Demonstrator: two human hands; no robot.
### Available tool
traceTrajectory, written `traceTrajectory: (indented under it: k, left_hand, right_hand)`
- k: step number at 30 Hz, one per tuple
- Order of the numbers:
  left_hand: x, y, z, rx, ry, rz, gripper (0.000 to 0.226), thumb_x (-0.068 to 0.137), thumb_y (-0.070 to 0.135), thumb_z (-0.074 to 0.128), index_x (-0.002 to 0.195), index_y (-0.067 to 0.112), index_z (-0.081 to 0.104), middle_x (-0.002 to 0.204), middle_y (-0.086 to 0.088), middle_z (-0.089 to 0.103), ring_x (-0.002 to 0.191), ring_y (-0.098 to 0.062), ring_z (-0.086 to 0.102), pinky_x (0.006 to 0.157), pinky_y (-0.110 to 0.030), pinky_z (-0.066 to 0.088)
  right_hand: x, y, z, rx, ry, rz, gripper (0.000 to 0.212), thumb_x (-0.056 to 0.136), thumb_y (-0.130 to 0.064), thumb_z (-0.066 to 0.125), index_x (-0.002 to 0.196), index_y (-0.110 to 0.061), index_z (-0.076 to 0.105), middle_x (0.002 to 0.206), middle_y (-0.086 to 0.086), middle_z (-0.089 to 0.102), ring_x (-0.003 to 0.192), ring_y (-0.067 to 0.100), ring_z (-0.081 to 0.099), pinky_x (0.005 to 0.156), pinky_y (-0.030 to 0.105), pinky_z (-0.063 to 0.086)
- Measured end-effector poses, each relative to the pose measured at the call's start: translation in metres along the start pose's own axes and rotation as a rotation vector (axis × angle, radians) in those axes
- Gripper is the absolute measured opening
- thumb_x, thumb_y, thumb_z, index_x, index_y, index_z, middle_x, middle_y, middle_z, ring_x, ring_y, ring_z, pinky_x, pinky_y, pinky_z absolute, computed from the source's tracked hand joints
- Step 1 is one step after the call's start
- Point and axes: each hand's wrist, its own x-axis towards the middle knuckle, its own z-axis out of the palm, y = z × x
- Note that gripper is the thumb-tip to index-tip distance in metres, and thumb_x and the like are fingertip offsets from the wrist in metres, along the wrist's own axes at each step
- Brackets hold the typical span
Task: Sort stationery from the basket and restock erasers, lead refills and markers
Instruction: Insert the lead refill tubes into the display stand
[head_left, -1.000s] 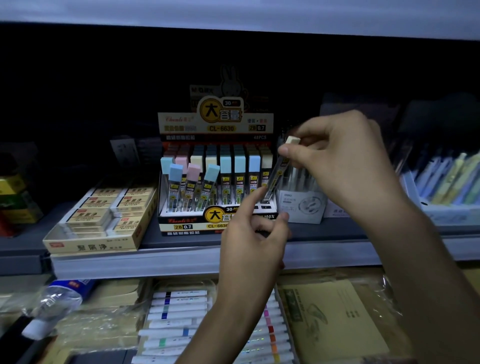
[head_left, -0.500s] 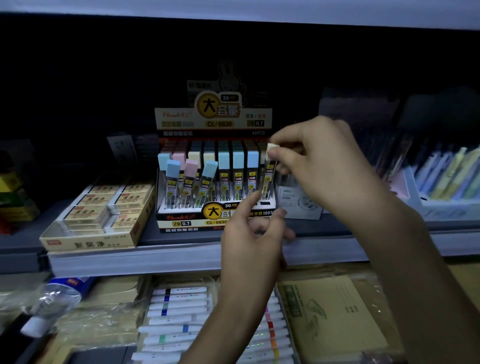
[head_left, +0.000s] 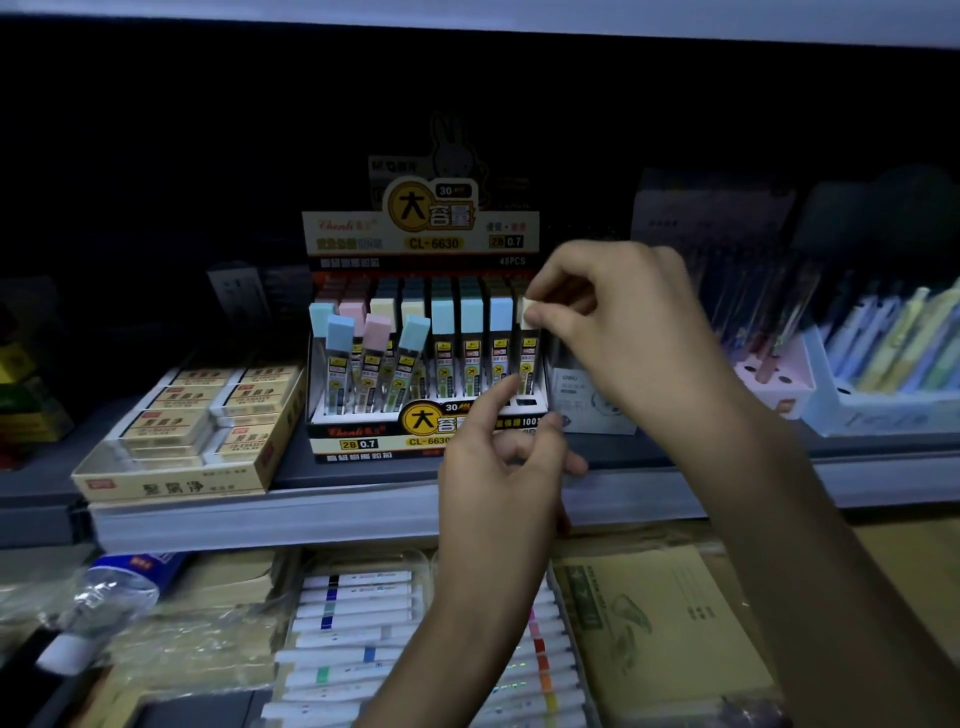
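Head view: pinched a refill (head_left: 528, 358) by its cap with the right hand (head_left: 623, 332) at the box's (head_left: 363, 444) right end, near the shelf's (head_left: 260, 519) front edge, with the left hand (head_left: 498, 467) loose and empty; mid-restock, probably needed a straight push down.

Water bottle (head_left: 110, 597) lower left; exercise book (head_left: 667, 623) — lower right.

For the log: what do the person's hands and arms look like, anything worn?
The left hand and right hand are bare: no gloves or rings show. The left forearm and right forearm are bare too, with no sleeve, watch or band in view up to the frame's edge.
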Motion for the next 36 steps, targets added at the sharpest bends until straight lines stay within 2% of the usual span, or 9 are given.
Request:
traceTrajectory:
  k: [4, 11, 17, 19, 23, 29, 31, 34, 36]
  left_hand:
    - [0.0, -0.001, 0.002, -0.007, 0.008, 0.007, 0.048, 0.101, 0.017, 0.06, 0.146, 0.022, 0.046, 0.069, -0.008, 0.074, 0.043, -0.013, 0.049, 0.05, -0.023, 0.045]
    - [-0.002, 0.0, 0.003, 0.019, 0.038, 0.024, 0.04, 0.1, 0.018, 0.061, 0.138, 0.024, 0.051, 0.069, -0.007, 0.074, 0.043, -0.014, 0.052, 0.048, -0.028, 0.046]
    - [-0.015, 0.008, -0.004, 0.101, 0.064, 0.123, 0.025, 0.098, 0.018, 0.064, 0.116, 0.034, 0.061, 0.07, -0.004, 0.071, 0.056, -0.019, 0.061, 0.067, -0.051, 0.057]
    - [-0.019, 0.014, -0.01, 0.148, 0.095, 0.199, 0.023, 0.097, 0.018, 0.065, 0.111, 0.036, 0.063, 0.071, -0.002, 0.068, 0.06, -0.016, 0.062, 0.065, -0.045, 0.057]
    - [-0.026, 0.029, -0.027, 0.166, 0.149, 0.349, 0.028, 0.096, 0.013, 0.066, 0.116, 0.032, 0.061, 0.083, 0.007, 0.067, 0.08, -0.011, 0.065, 0.069, -0.018, 0.05]
    - [-0.022, 0.032, -0.072, 0.35, 0.331, 0.546, 0.03, 0.094, 0.006, 0.065, 0.119, 0.02, 0.061, 0.103, 0.013, 0.064, 0.104, -0.013, 0.064, 0.087, -0.022, 0.051]
    - [-0.016, 0.028, -0.088, 0.364, 0.384, 0.515, 0.028, 0.094, 0.006, 0.064, 0.118, 0.02, 0.061, 0.103, 0.01, 0.064, 0.103, -0.014, 0.064, 0.086, -0.025, 0.052]
    - [-0.006, 0.025, -0.109, 0.375, 0.444, 0.426, 0.026, 0.095, 0.01, 0.062, 0.116, 0.026, 0.059, 0.1, 0.01, 0.064, 0.099, -0.012, 0.064, 0.083, -0.03, 0.054]
    - [-0.001, 0.024, -0.119, 0.388, 0.47, 0.36, 0.027, 0.095, 0.013, 0.062, 0.116, 0.029, 0.059, 0.098, 0.011, 0.064, 0.097, -0.009, 0.063, 0.078, -0.028, 0.053]
  right_hand:
    - [0.0, -0.001, 0.002, -0.015, 0.0, 0.006, 0.005, 0.088, -0.027, 0.079, 0.09, -0.027, 0.075, 0.078, -0.013, 0.069, 0.074, 0.0, 0.064, 0.071, 0.024, 0.057]
    - [-0.003, -0.004, 0.0, -0.032, -0.012, 0.012, 0.009, 0.087, -0.025, 0.08, 0.09, -0.027, 0.071, 0.075, -0.014, 0.066, 0.072, 0.0, 0.063, 0.067, 0.019, 0.052]
    - [-0.005, -0.011, -0.01, -0.032, 0.009, -0.018, 0.011, 0.087, -0.029, 0.08, 0.095, -0.029, 0.073, 0.079, -0.016, 0.067, 0.074, -0.002, 0.062, 0.071, 0.024, 0.054]
    - [-0.006, -0.017, -0.016, -0.03, 0.023, -0.04, 0.011, 0.087, -0.031, 0.08, 0.096, -0.031, 0.073, 0.08, -0.017, 0.067, 0.077, -0.002, 0.062, 0.072, 0.028, 0.055]
    - [-0.005, -0.039, -0.023, 0.012, 0.039, -0.098, 0.011, 0.088, -0.03, 0.079, 0.097, -0.032, 0.073, 0.081, -0.017, 0.068, 0.078, -0.002, 0.064, 0.073, 0.027, 0.057]
    - [-0.008, -0.08, -0.01, 0.069, 0.014, -0.188, 0.009, 0.09, -0.032, 0.077, 0.098, -0.033, 0.076, 0.082, -0.018, 0.067, 0.076, -0.002, 0.062, 0.067, 0.012, 0.046]
    - [-0.01, -0.09, 0.004, 0.04, -0.012, -0.226, 0.01, 0.09, -0.031, 0.077, 0.1, -0.032, 0.077, 0.084, -0.017, 0.064, 0.078, 0.001, 0.059, 0.071, 0.016, 0.045]
    - [-0.011, -0.098, 0.022, -0.039, -0.045, -0.272, 0.012, 0.09, -0.035, 0.075, 0.101, -0.03, 0.076, 0.091, -0.013, 0.063, 0.093, 0.01, 0.054, 0.08, 0.036, 0.051]
    - [-0.011, -0.102, 0.031, -0.101, -0.053, -0.279, 0.013, 0.091, -0.037, 0.074, 0.103, -0.032, 0.075, 0.092, -0.014, 0.062, 0.1, 0.013, 0.048, 0.08, 0.037, 0.048]
